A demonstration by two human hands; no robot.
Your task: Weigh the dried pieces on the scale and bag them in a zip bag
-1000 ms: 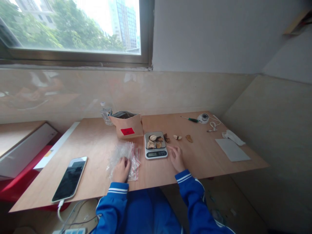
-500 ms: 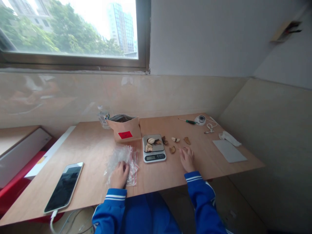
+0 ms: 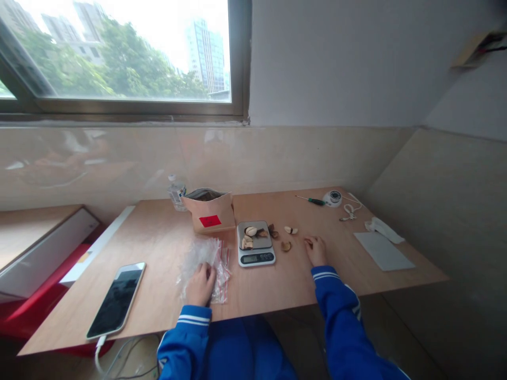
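In the head view, you seem to be sorting pieces (image 3: 251, 231) on the scale (image 3: 257, 258) and desk (image 3: 158, 232), left of your right hand (image 3: 316, 250), which next calls for a light pinch, while your left hand (image 3: 200, 285) rests on clear bags (image 3: 198, 256), an open, dark-inside paper bag (image 3: 222, 211) beyond it, both hands curled, whether pinching anything I cannot tell.

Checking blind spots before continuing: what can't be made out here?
In the head view:
Scale display: digits too small and blurred.
Paper bag: contents shadowed, partly behind its front wall.
Right hand: curled, hiding whether it holds anything.
Plastic bags: the part beneath the left hand is covered.
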